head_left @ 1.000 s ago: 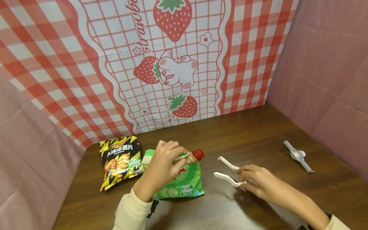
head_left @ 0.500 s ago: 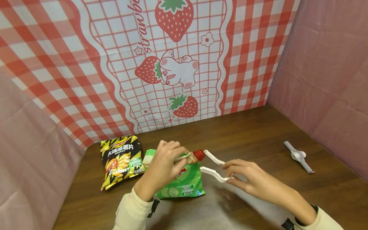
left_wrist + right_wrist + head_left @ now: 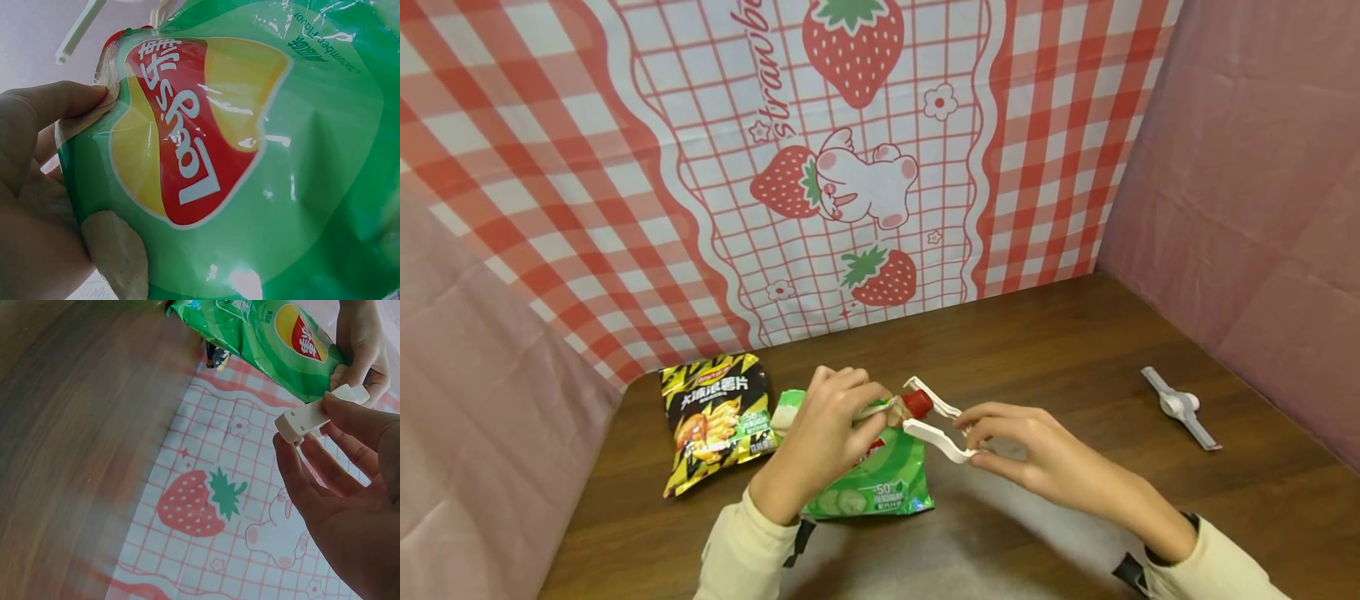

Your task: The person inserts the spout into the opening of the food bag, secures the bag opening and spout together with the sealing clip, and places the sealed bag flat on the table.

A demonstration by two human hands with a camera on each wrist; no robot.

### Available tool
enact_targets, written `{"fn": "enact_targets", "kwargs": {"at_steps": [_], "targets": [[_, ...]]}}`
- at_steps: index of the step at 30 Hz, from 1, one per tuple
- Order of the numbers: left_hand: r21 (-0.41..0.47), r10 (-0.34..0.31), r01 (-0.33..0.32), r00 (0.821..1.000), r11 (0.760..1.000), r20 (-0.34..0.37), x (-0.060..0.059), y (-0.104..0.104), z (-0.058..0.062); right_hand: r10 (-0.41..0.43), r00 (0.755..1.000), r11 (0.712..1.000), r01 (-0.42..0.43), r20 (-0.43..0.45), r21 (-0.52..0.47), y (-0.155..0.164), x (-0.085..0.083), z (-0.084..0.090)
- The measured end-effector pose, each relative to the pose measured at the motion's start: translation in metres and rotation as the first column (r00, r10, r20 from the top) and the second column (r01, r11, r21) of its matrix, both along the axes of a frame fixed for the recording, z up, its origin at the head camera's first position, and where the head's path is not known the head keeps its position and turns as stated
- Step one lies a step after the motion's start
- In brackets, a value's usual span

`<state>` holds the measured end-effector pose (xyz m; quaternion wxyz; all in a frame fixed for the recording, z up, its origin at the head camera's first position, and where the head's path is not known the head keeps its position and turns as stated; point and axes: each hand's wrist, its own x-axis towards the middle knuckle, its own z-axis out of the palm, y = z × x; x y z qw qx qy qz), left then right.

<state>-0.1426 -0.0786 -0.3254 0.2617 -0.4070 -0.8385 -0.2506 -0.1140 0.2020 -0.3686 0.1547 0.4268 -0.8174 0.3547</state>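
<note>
A green Lay's chip bag [image 3: 883,483] stands on the wooden table, its front filling the left wrist view. My left hand [image 3: 827,429] pinches its gathered top between thumb and fingers, and a folded red end sticks out to the right. Fingers of my right hand [image 3: 1037,446] hold a white bag clip [image 3: 938,439] by its hinged end. Its two arms are spread apart, one on either side of the red end in the head view. In the right wrist view the clip [image 3: 304,420] lies between thumb and fingertips, near the bag's top edge.
A black and yellow chip bag [image 3: 715,421] lies at the left, close behind the green one. Far to the right is a second clip [image 3: 1180,407], grey-white, laid flat. A strawberry-print checked cloth [image 3: 940,208] hangs at the back, with pink cloth [image 3: 1232,208] at the sides.
My right hand has moved left with the spread clip, from well apart to around the red end of the bag's top. The left hand and the bag stay in place.
</note>
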Motion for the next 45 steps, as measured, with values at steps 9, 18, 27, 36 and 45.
{"fn": "enact_targets", "kwargs": {"at_steps": [9, 18, 27, 36, 45], "targets": [[0.000, 0.001, -0.001, 1.000, 1.000, 0.002, 0.000, -0.001, 0.000, 0.021, 0.999, 0.999, -0.020, 0.024, -0.027, -0.016, -0.009, 0.002], [0.022, -0.011, 0.010, 0.999, 1.000, 0.041, 0.000, -0.002, 0.000, -0.025, 0.999, 0.995, 0.029, 0.039, -0.097, -0.026, -0.017, -0.001], [0.033, -0.022, 0.020, 0.998, 0.999, 0.053, -0.001, -0.002, -0.001, -0.046, 0.995, 0.989, 0.032, -0.090, -0.143, -0.037, -0.020, -0.002], [0.045, -0.041, 0.039, 0.998, 0.998, 0.048, 0.001, -0.002, 0.002, -0.038, 0.982, 0.998, 0.027, -0.183, -0.058, -0.040, -0.012, 0.004], [0.059, -0.053, 0.049, 0.996, 0.997, 0.072, 0.003, -0.001, 0.004, -0.033, 0.981, 0.999, 0.025, -0.189, -0.046, -0.038, -0.009, 0.010]]}}
